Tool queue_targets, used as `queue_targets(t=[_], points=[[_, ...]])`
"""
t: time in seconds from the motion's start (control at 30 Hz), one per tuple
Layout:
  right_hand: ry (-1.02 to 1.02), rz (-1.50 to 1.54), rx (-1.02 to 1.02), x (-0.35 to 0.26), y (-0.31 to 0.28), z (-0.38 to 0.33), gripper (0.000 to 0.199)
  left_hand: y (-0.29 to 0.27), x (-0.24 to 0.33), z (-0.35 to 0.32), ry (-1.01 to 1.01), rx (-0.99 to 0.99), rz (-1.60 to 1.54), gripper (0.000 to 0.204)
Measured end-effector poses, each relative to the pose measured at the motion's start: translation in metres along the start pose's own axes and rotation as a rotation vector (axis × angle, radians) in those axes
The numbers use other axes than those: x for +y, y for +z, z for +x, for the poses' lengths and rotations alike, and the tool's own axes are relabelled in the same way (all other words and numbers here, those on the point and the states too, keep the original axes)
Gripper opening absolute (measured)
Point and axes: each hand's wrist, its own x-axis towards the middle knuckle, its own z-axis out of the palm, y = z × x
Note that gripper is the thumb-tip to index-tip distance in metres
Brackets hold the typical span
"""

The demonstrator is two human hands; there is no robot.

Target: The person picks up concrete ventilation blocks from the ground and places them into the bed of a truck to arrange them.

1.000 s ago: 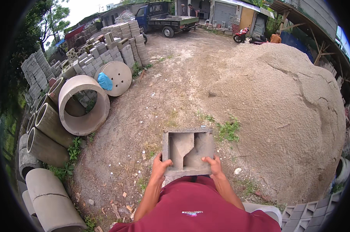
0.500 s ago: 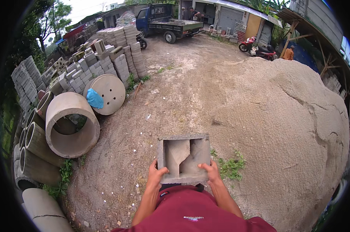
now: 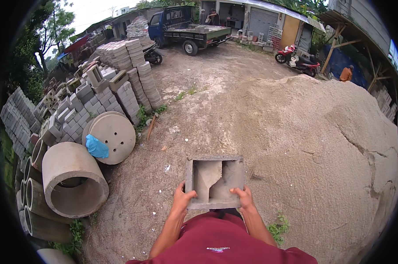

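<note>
Both hands carry one grey concrete block (image 3: pixel 215 181) flat in front of the waist, hollow side up: the left hand (image 3: pixel 182 199) curls over its near left corner, the right hand (image 3: pixel 243 199) over its near right corner, thumbs on top and fingers hidden beneath. The block hangs over bare dirt, well above the ground.

The grip is only on the near edge, so the far side is unsupported. If the wrists tire or the dusty surface slips under the fingers, the block could tip forward and drop, likely onto the feet, which the red shirt (image 3: pixel 221 242) hides. The thin inner walls could chip on landing.

To the right rises a big sand mound (image 3: pixel 331 145), cracked and sloping, so footing there looks loose. To the left lie concrete pipes (image 3: pixel 73 180) and a round slab (image 3: pixel 113 136) with a blue rag (image 3: pixel 96 147) on it, near enough to catch a shin if the path drifts. Stacks of blocks (image 3: pixel 119 83) stand further off. Between mound and pipes the dirt runs open toward a truck (image 3: pixel 186 28) and motorbike (image 3: pixel 298 59), well apart from the hands.
</note>
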Motion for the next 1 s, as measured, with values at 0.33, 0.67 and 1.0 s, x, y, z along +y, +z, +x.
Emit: queue_targets(t=[0.33, 0.67, 1.0], points=[[0.048, -0.079, -0.086, -0.09, 0.058, 0.324, 0.053, 0.056, 0.068, 0.3, 0.054, 0.074, -0.067, 0.054], [0.059, -0.089, -0.063, -0.164, 0.104, 0.598, 0.05, 0.108, 0.142, 0.576, 0.0, 0.101, -0.099, 0.051], [0.007, 0.021, 0.118, -0.242, 0.152, 0.89, 0.053, 0.171, 0.23, 0.901, -0.004, -0.07, 0.061, 0.057]])
